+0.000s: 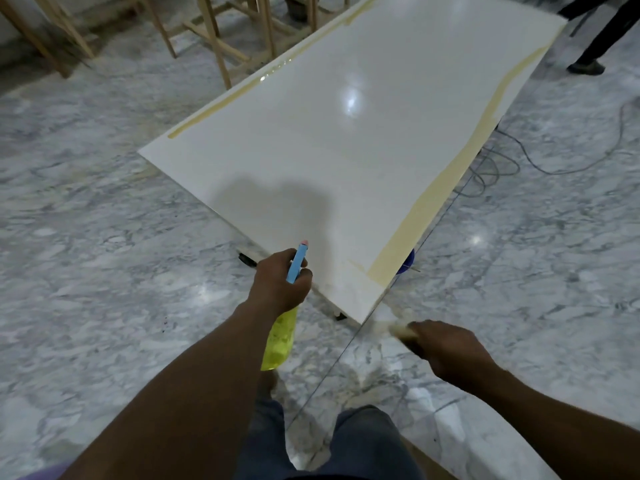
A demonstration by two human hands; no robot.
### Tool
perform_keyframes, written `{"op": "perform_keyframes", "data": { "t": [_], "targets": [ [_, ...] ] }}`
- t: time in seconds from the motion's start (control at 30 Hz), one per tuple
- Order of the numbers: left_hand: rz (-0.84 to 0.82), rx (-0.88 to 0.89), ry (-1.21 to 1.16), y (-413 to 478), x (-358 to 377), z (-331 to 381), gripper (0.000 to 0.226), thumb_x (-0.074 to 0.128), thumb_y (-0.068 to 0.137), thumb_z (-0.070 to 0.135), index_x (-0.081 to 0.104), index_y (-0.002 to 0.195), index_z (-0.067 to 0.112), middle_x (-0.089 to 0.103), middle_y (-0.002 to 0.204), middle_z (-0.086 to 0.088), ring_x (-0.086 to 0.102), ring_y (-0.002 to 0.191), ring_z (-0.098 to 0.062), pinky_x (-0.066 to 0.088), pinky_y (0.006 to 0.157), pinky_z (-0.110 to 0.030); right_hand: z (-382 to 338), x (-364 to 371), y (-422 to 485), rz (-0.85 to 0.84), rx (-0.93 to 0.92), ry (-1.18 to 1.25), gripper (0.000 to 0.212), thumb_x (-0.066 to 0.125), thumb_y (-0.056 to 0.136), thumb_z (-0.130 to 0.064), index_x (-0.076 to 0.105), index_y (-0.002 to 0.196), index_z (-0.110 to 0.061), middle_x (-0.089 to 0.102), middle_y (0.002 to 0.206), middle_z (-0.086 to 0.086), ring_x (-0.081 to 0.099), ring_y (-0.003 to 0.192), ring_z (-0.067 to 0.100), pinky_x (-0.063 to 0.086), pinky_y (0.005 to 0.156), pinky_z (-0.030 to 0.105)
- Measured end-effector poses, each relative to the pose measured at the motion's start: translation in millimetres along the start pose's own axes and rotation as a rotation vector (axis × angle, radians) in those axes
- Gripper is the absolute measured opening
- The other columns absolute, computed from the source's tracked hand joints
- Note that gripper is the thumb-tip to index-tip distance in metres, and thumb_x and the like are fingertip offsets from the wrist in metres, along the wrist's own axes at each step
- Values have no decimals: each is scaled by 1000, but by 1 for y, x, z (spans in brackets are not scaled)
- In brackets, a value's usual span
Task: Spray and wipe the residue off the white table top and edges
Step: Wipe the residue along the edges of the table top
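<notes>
White bench top (311, 140) fills centre frame, glossy, w/ yellowish residue (427, 202) in a wide band along its right edge & a thin strip along the left edge. Your left grip (280, 284), lower centre, is curled round a spray bottle (280, 341), its blue head up over the bench's near edge. Your right grip (450, 348), lower right, clutches a tan item (401, 329) just off the near corner; too blurred to say cloth or brush. Marble floor (104, 237) all round; cables (502, 161) at right, wooden frames (214, 36) upper left.
</notes>
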State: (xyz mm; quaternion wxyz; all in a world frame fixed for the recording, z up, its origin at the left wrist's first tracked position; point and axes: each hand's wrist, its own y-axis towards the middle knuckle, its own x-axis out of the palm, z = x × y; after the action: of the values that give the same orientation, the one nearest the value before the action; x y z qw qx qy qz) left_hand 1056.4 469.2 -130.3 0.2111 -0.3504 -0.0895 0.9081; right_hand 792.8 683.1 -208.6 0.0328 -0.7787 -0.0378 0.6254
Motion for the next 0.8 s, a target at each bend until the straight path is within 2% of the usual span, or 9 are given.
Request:
{"op": "perform_keyframes", "data": {
  "t": [0.07, 0.13, 0.2, 0.27, 0.33, 0.47, 0.57, 0.7, 0.8],
  "targets": [
    [1, 8, 16, 1, -2, 0, 17, 61, 88, 20, 70, 100, 12, 72, 89, -7, 75, 74, -34, 65, 76, -52, -7, -14, 12, 130, 489, 345, 32, 36, 102, -46, 61, 97, -26, 64, 83, -4, 55, 69, 15, 39, 59, 27],
    [-31, 40, 63, 0, -1, -2, 18, 60, 85, 24, 69, 96, 14, 72, 86, -10, 75, 71, -35, 65, 73, -53, -13, -35, 42, 185, 918, 1120, 27, 53, 96, -36, 65, 104, -13, 67, 97, 11, 62, 77, 24, 47, 68, 33],
    [-79, 88, 123, -3, 1, 0, 12, 61, 85, 21, 67, 90, 13, 72, 81, -11, 74, 69, -35, 64, 69, -54, -19, -54, 70, 146, 974, 1879, 35, 59, 91, -33, 67, 112, -6, 66, 104, 16, 66, 81, 27, 54, 77, 38],
    [-111, 131, 146, -5, 4, 4, 7, 63, 86, 17, 67, 87, 11, 72, 80, -12, 72, 69, -35, 64, 67, -54, -31, -73, 93, 129, 955, 2222, 51, 62, 89, -34, 61, 131, -6, 64, 118, 13, 61, 103, 26, 43, 106, 34],
    [-129, 174, 170, -4, 4, 9, 5, 65, 86, 17, 67, 85, 12, 72, 79, -9, 72, 68, -32, 63, 67, -53, -50, -88, 112, 10, 862, 2267, 59, 66, 83, -39, 60, 132, -7, 60, 124, 16, 54, 114, 32, 33, 114, 41],
    [-182, 226, 230, -2, -8, 12, 7, 69, 88, 22, 66, 85, 16, 70, 78, -6, 71, 68, -28, 63, 68, -50, -81, -87, 140, -173, 886, 2226, 56, 69, 75, -44, 69, 117, -7, 66, 111, 19, 64, 100, 36, 48, 95, 40],
    [-211, 229, 284, -1, -20, 9, 8, 70, 89, 27, 69, 93, 19, 71, 84, -7, 72, 72, -25, 64, 70, -48, -92, -82, 152, -261, 861, 2219, 65, 70, 75, -45, 67, 126, -5, 65, 121, 20, 61, 108, 39, 48, 98, 45],
    [-212, 197, 370, -1, -27, 1, 11, 67, 87, 25, 68, 82, 16, 69, 75, -4, 67, 61, -21, 62, 67, -48, -97, -85, 160, -309, 792, 2135, 42, 61, 85, -35, 73, 109, -2, 71, 104, 21, 70, 91, 37, 58, 84, 47],
    [-217, 157, 359, 0, -29, -4, 12, 67, 86, 24, 64, 77, 18, 71, 76, -6, 70, 61, -25, 63, 66, -49, -88, -89, 174, -311, 729, 1931, 33, 57, 90, -23, 68, 115, -5, 70, 104, 21, 70, 88, 34, 58, 80, 41]
  ]
}}
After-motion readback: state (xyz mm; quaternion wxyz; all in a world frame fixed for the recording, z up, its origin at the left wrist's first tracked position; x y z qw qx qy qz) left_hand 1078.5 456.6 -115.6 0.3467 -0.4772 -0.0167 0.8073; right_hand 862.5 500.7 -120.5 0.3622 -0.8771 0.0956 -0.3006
